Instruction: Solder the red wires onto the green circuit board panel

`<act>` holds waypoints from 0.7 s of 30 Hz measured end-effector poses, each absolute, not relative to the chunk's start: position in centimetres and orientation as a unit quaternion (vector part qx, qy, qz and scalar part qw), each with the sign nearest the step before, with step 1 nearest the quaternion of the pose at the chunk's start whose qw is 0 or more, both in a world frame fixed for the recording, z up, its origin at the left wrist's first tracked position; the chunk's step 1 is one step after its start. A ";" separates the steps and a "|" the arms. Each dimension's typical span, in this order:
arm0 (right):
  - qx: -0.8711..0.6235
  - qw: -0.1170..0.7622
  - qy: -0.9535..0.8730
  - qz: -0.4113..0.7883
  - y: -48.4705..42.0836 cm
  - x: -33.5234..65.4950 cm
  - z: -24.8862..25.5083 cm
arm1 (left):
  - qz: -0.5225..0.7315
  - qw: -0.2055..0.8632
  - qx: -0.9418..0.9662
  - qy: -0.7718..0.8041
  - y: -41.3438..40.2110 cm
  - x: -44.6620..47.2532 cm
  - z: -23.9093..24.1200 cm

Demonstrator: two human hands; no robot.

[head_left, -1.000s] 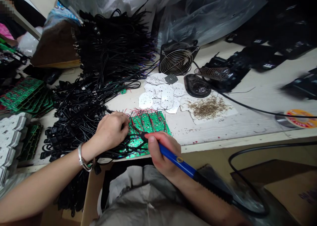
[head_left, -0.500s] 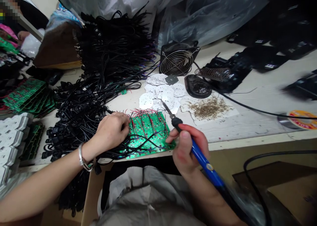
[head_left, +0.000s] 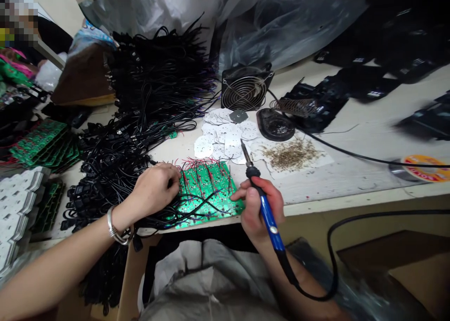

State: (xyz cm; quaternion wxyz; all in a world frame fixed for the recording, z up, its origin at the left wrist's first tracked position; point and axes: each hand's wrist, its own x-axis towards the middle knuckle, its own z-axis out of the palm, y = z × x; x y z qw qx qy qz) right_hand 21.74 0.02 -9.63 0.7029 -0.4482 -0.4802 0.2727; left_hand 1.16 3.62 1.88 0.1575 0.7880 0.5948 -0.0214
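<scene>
My right hand (head_left: 262, 208) is wrapped round the blue handle of a soldering iron (head_left: 270, 218), its tip pointing up and away above the bench. The fingers of that hand are close to the right edge of a green circuit board panel (head_left: 207, 182). Red wires stand along the panel's far side, and black cables cross its near part. At the panel's left edge, my left hand (head_left: 158, 187) is closed with curled fingers; whatever they pinch is hidden. Black cables (head_left: 105, 171) lie beneath and beside the left wrist.
Beyond the panel lie white round boards (head_left: 225, 136), a fan (head_left: 244, 89), a dark dish (head_left: 276, 124) and paper with brown granules (head_left: 293, 153). A coiled iron stand (head_left: 295, 106) is behind the dish. A solder reel (head_left: 420, 168) sits right. Green boards (head_left: 42, 143) are stacked left.
The soldering iron has swung more upright in my right hand, and its cord now hangs in a loop. My left hand stays closed at the panel's left edge. The view has shifted slightly.
</scene>
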 end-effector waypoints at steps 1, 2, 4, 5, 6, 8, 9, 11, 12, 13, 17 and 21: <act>-0.448 0.703 -0.480 0.275 0.0 21.8 -9.7 | -0.019 0.159 0.789 0.593 3.6 1.1 1.9; -0.447 0.703 -0.479 0.275 0.0 21.8 -9.7 | -0.017 0.161 0.790 0.591 3.6 1.1 1.9; -0.449 0.703 -0.479 0.273 -0.1 21.8 -9.8 | -0.013 0.167 0.790 0.590 3.7 0.9 1.9; -0.453 0.701 -0.478 0.274 -0.1 21.8 -9.8 | -0.011 0.171 0.789 0.590 3.7 0.8 1.9; -0.460 0.697 -0.476 0.276 -0.2 21.7 -9.8 | -0.012 0.176 0.789 0.589 3.8 0.8 1.9; -0.476 0.685 -0.472 0.285 -0.2 21.7 -9.9 | -0.019 0.185 0.791 0.583 4.1 0.7 1.8; -0.482 0.681 -0.470 0.289 -0.2 21.7 -10.0 | -0.025 0.189 0.793 0.579 4.2 0.7 1.8; -0.484 0.679 -0.468 0.292 -0.2 21.7 -10.1 | -0.039 0.189 0.800 0.568 4.3 0.6 1.9; -0.482 0.681 -0.468 0.291 -0.2 21.7 -10.2 | -0.045 0.187 0.804 0.562 4.3 0.5 2.1; -0.480 0.683 -0.468 0.290 -0.3 21.7 -10.2 | -0.051 0.186 0.808 0.556 4.3 0.4 2.3; -0.476 0.681 -0.470 0.298 -0.2 21.7 -10.1 | -0.097 0.218 0.827 0.509 4.9 0.0 4.3; -0.460 0.689 -0.482 0.285 0.0 21.7 -10.0 | -0.133 0.170 0.821 0.529 8.4 0.7 6.3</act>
